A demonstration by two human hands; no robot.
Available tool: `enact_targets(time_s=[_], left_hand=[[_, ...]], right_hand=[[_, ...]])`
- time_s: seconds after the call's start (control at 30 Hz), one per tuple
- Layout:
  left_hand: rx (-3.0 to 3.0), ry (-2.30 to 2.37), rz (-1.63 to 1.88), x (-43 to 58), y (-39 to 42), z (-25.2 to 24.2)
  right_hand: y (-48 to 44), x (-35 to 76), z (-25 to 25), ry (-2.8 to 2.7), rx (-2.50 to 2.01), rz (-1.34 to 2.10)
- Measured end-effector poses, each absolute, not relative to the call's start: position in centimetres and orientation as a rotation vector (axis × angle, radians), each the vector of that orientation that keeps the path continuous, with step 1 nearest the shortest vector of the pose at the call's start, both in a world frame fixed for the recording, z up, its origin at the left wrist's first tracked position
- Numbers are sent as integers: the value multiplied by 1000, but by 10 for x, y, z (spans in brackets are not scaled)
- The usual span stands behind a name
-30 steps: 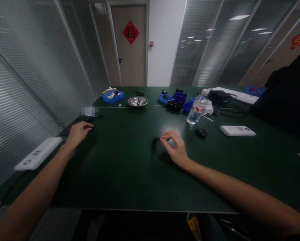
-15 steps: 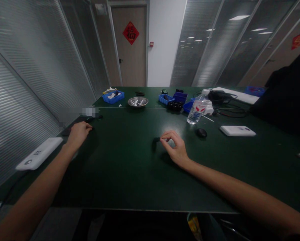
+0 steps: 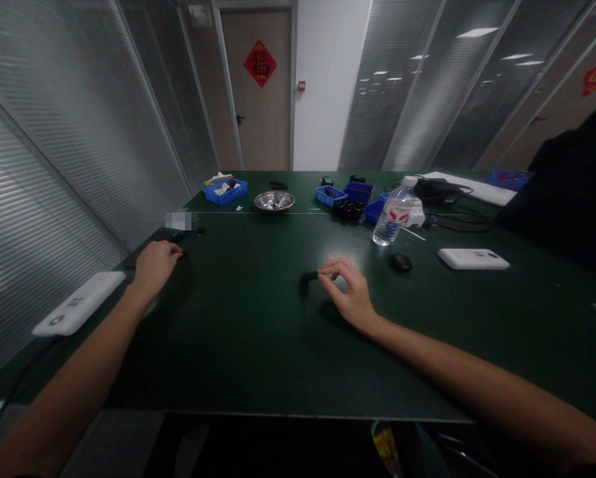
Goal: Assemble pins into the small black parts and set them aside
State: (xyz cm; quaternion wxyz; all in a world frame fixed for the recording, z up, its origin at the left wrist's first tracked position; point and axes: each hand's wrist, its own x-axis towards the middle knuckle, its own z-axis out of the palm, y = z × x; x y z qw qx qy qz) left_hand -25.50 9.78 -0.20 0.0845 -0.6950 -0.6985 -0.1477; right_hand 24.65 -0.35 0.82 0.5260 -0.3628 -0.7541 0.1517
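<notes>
While the right hand [image 3: 354, 300] keeps the same pose as a second ago, its thumb and forefinger pinched on a short dark stub [image 3: 310, 275], the change lies at the left hand [image 3: 154, 267]. Its fingers have drawn together and back slightly, and a small black piece [image 3: 185, 254] now shows just past their tips. The left fingers appear to be grasping this piece; seen from where I stand, whether it is lifted clear of the surface [image 3: 258, 318] cannot be told. The shift suggests, as a judgement, that both hands are now engaged, each with its own small object, the two well apart. The stub points leftward from the right fingers, low over the middle of the surface, a dark shadow beneath it.

Near the left hand, farther back, lies another black item [image 3: 200, 232]; nearer the body is a white device [image 3: 79, 303]. Right of the right hand: a black mouse [image 3: 401, 263] and an upright water bottle [image 3: 395, 216]. Beyond: a metal bowl [image 3: 274, 210], holding small scraps.
</notes>
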Motion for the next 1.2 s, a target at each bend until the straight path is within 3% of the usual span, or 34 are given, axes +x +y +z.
enact_targets(time_s=[0.63,0.93,1.2], left_hand=[[-2003,-2182,-399,-246,92,6],[-2038,-2180,-473,-257,96,-1],[-2039,-2189,-466,-255,94,0]], right_hand=[[-4,247,7,-1842,-904,351],[20,254,-15,-2062,-1299,329],[28,267,-14,-2284,-1359,154]])
